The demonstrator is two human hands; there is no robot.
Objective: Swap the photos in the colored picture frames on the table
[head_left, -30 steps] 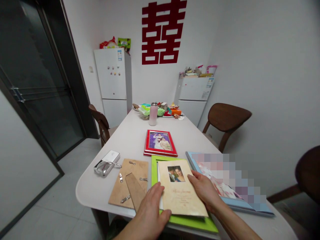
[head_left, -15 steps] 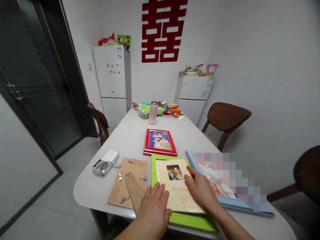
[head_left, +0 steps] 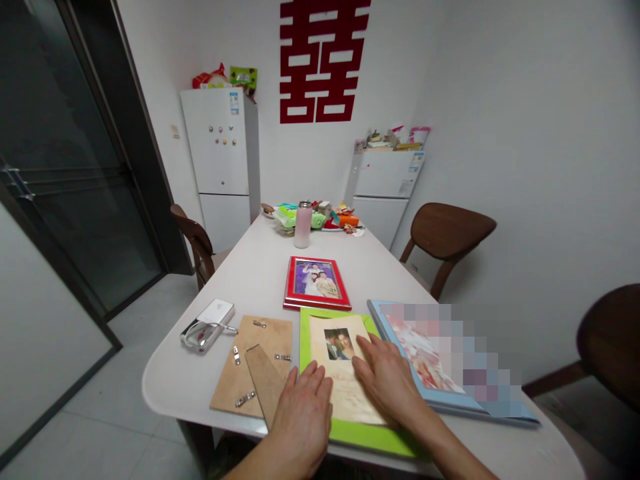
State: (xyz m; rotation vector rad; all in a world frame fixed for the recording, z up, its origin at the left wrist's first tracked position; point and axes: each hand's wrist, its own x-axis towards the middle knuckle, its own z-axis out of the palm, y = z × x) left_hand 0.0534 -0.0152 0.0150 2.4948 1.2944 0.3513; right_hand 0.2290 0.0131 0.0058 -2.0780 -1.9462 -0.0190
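Observation:
A cream paper sheet (head_left: 345,393) with a small printed photo of two people lies over a lime-green picture frame (head_left: 367,437). My left hand (head_left: 306,407) rests flat near the sheet's lower left edge, fingers stretched out. On the sheet's right side lies my right hand (head_left: 387,377), its fingers extended and pressing lightly on the paper. Just left of the frame is a brown backing board (head_left: 227,383) with small metal clips and a fold-out stand leg (head_left: 265,377); my left hand covers the leg's lower end.
A red picture frame (head_left: 319,307) lies beyond the green one, and a blue picture frame (head_left: 435,398) to the right. A white device with a cable (head_left: 207,325) sits at left. A pink bottle (head_left: 303,227) stands before a pile of packets (head_left: 285,219). Chairs (head_left: 450,230) flank the table.
My right hand has slid left, further onto the sheet. The sheet's right edge has moved left, showing more green frame at the upper right. My left hand stays about where it was.

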